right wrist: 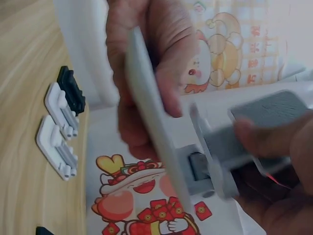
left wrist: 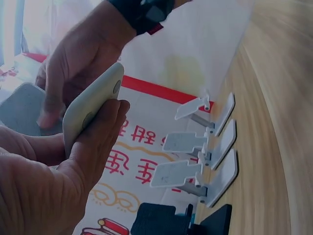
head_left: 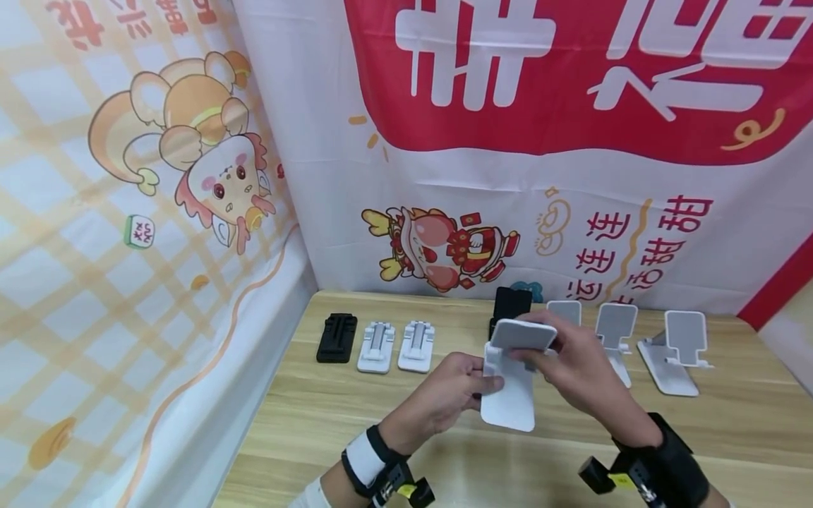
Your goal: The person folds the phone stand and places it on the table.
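Note:
Both hands hold a white folding phone stand point(head_left: 516, 398) above the table, its base plate hanging down and its grey-faced top plate tilted outward. Thumb and fingers of my left hand point(head_left: 447, 395) grip the base by its left edge. My right hand point(head_left: 581, 360) pinches the top plate point(right wrist: 276, 117), thumb on one face and fingers behind. In the right wrist view a hinged arm point(right wrist: 195, 166) shows between the two plates, partly blurred. The base's underside, with round pads, faces the left wrist view, where my left hand point(left wrist: 54, 181) lies along it.
On the wooden table point(head_left: 356, 430), a folded black stand point(head_left: 337, 338) and two folded white ones point(head_left: 377, 347) point(head_left: 416, 346) line the left. Unfolded at the back right are a black stand point(head_left: 512, 303) and three white ones point(left wrist: 178, 174) point(left wrist: 186, 142) point(head_left: 684, 342). Printed cloth point(head_left: 330, 162) hangs behind.

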### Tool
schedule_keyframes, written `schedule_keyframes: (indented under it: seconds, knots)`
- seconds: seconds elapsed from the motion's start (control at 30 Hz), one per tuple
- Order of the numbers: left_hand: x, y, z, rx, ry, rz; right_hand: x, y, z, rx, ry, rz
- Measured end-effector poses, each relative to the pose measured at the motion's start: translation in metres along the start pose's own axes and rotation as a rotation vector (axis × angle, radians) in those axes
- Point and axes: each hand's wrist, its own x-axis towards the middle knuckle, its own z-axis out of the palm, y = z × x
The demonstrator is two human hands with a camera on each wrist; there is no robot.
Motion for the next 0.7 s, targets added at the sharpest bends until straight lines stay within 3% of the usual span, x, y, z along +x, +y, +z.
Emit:
schedule_keyframes:
  seconds: [0.13, 0.4, 0.57, 0.7]
  knots:
    - [0.000, 0.000, 0.003, -0.005, -0.022, 0.000, 0.002, 0.002, 0.003, -0.081, 0.078, -0.043]
    - [0.002, 0.000, 0.001, 0.009, -0.012, 0.018, 0.001, 0.000, 0.002, -0.111, 0.098, -0.089]
    - [0.006, -0.006, -0.006, 0.017, 0.027, 0.033, 0.001, -0.013, -0.004, -0.222, 0.200, -0.214]
    - [0.008, -0.009, -0.010, 0.017, 0.052, 0.013, 0.003, -0.020, -0.008, -0.290, 0.193, -0.298]
